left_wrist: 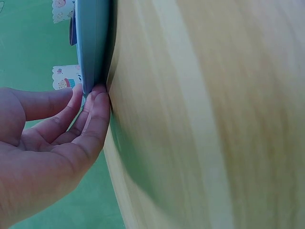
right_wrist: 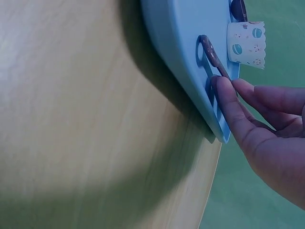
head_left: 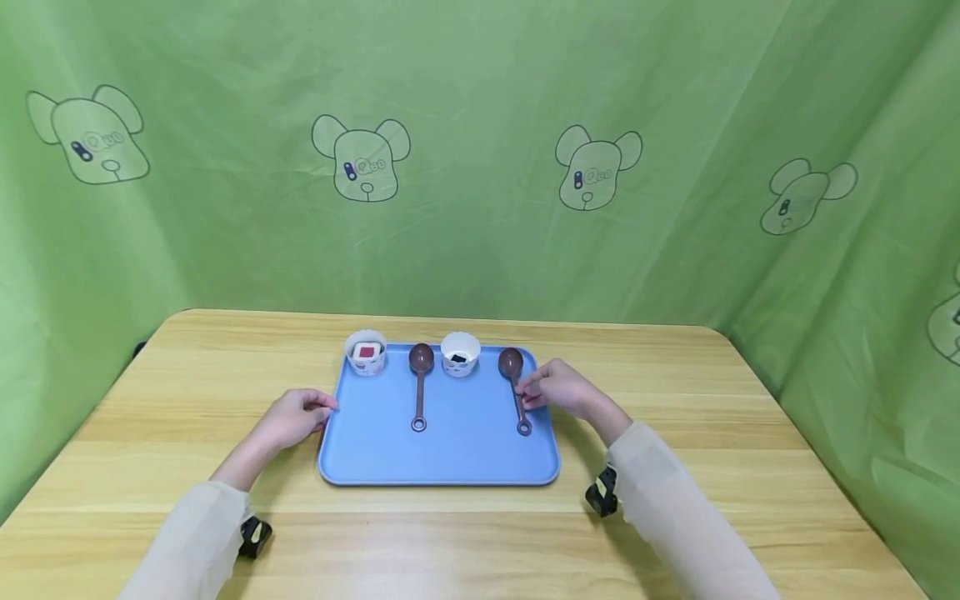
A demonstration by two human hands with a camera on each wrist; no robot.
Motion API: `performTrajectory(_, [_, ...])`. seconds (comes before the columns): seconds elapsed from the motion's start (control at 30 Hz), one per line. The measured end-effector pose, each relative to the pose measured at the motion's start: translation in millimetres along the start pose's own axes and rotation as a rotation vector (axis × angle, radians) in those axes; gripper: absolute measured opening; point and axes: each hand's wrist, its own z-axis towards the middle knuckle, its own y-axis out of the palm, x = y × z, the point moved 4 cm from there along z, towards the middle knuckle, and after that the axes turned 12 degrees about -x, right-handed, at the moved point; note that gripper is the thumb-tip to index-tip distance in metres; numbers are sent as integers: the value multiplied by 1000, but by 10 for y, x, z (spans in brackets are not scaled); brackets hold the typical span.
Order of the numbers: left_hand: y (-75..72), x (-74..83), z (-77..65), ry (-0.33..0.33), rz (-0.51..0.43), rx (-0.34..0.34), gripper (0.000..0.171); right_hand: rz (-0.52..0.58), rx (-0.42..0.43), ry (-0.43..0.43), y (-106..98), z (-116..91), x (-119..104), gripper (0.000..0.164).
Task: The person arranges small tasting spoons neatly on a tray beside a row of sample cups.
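Note:
A blue tray (head_left: 465,454) lies on the table. At its left rim is my left hand (head_left: 298,417); in the left wrist view its fingers (left_wrist: 97,109) grip the tray edge from both sides. My right hand (head_left: 558,387) pinches the handle of a brown spoon (head_left: 511,363) at the tray's right side, its ring end towards me. In the right wrist view the handle (right_wrist: 212,55) sits between the fingertips, close over the tray. A second brown spoon (head_left: 420,392) lies mid-tray. Two paper cups stand along the back: the left cup (head_left: 367,367) and the middle cup (head_left: 460,346).
The left cup holds a white piece with a red top (head_left: 367,352); the middle one holds something small and black (head_left: 459,359). Wooden table surface (head_left: 420,542) surrounds the tray. A green curtain (head_left: 480,250) with bear drawings hangs behind and at the sides.

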Motion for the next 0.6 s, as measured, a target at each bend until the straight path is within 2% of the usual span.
performTrajectory(0.6, [13,-16,2,5,-11,8,18,22,-26,6,-6,-29,15,24])
